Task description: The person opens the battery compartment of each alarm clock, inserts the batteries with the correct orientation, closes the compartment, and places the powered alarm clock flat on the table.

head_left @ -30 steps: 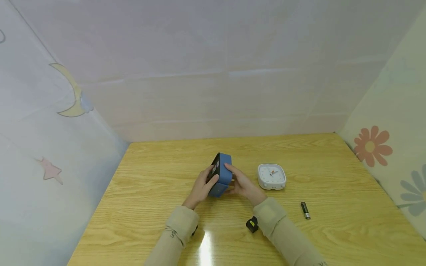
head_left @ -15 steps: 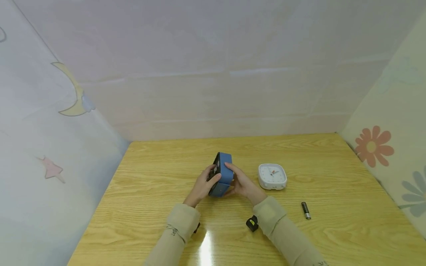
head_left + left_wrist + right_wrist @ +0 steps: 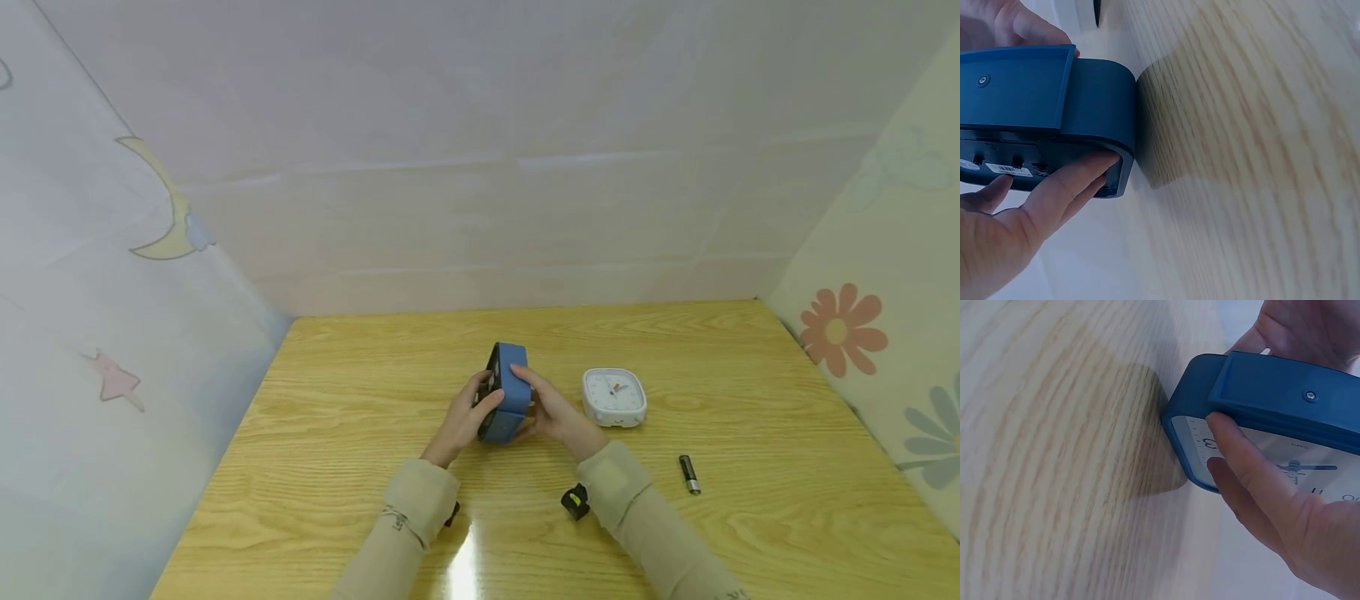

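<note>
We see the left hand (image 3: 461, 419) with its fingers (image 3: 1060, 194) against the back (image 3: 997, 150) and the right hand (image 3: 555, 414) against the dial (image 3: 1336, 459), pinching the blue clock (image 3: 515, 385) edge-up at or just above the desk (image 3: 337, 400), probably for steadiness. A battery (image 3: 689, 476) lies loose; whether the clock contains one, we cannot tell.

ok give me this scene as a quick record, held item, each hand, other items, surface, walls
held item: blue clock, dark back, pale dial
left hand: grips the clock, fingers on its back
right hand: grips the clock, fingers over its dial
other items: white clock, to the right of the hands; battery, lying nearer the person than the white clock
surface: wooden table; contact with blue clock unclear
walls: moon at left, red flower at right
</note>
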Available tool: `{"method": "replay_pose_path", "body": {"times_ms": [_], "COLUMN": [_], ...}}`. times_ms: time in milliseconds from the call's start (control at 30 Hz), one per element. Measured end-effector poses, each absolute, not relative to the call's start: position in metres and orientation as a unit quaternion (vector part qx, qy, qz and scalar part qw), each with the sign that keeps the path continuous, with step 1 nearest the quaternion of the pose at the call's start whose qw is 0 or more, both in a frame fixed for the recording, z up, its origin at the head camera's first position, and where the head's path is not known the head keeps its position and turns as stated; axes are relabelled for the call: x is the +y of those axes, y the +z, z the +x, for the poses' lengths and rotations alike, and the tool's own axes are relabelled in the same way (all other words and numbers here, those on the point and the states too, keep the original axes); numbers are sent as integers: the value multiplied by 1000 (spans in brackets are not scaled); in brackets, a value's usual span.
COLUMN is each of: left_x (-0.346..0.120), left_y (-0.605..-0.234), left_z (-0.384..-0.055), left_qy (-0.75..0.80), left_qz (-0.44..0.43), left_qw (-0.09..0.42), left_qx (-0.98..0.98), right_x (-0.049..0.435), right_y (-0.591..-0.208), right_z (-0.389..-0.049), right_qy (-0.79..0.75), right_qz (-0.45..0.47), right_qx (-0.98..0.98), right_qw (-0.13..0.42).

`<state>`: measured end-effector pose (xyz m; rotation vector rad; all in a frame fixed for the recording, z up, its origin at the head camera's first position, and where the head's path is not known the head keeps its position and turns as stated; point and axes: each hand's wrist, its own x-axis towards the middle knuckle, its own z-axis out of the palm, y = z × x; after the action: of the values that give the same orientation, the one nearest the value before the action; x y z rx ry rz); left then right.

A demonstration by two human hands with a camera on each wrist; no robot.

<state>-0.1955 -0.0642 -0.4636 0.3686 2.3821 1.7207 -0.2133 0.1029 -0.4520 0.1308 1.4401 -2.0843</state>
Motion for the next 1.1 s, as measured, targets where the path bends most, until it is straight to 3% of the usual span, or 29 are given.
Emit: {"method": "replay_pose_path", "body": {"times_ms": [267, 567, 800, 1100], "left_x": [-59, -52, -49, -48], "left_y": [-462, -434, -437, -465], "left_z": [-195, -178, -177, -192], "left_qy": [613, 644, 680, 704], "left_qz": [117, 116, 104, 67], "left_qw": [117, 136, 158, 175], "left_qx": [773, 744, 708, 685], "right_x": [107, 111, 112, 110], "right_y": [-447, -439, -435, -431], "right_z": [-215, -217, -216, -216], "right_qy": [-770, -738, -715, -682], "right_qz": [56, 51, 52, 46], "right_qx": [564, 607, 634, 672], "right_qw": [294, 292, 289, 285]}}
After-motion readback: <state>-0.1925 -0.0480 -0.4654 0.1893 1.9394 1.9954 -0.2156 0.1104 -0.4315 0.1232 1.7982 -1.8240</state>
